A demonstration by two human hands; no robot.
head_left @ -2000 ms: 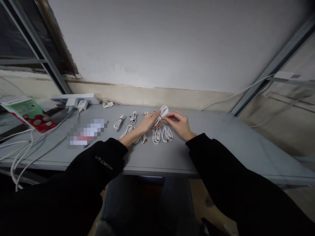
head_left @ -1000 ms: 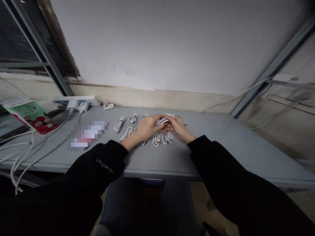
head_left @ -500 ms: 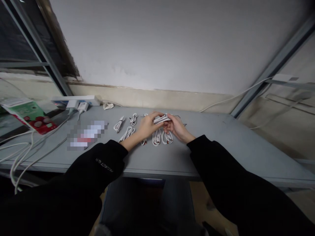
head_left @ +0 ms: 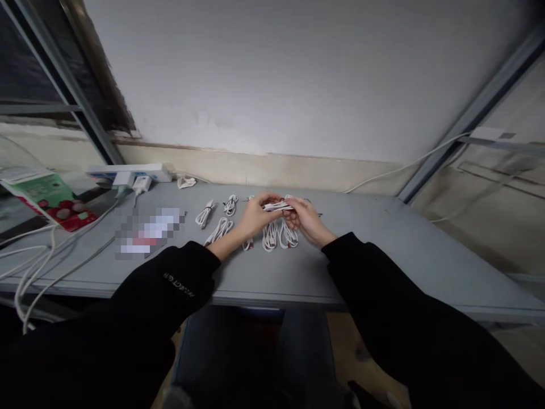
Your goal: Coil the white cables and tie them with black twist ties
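Observation:
Between my two hands, a coiled white cable (head_left: 276,207) is held above the table. My left hand (head_left: 256,216) closes on its left end, thumb below and fingers over the top. At the other end my right hand (head_left: 307,218) pinches the coil, its lower fingers curled underneath. Two white cable coils with reddish parts, one of them this coil (head_left: 269,236), lie just below my hands. To the left are a cable bundle with a dark tie (head_left: 206,215), a smaller tied coil (head_left: 230,205) and a looser coil (head_left: 219,229). My left hand and forearm partly hide other coils.
A white power strip (head_left: 128,172) with plugged-in adapters stands at the back left of the grey table (head_left: 383,250). Nearer are a green and red packet (head_left: 62,201), a blurred-out flat object (head_left: 149,234) and trailing white cables (head_left: 32,278). Thin black ties stick out behind my right hand.
The held coil has tilted flatter and sits slightly lower between my hands. My fingers have shifted a little on it. The whole view has moved slightly.

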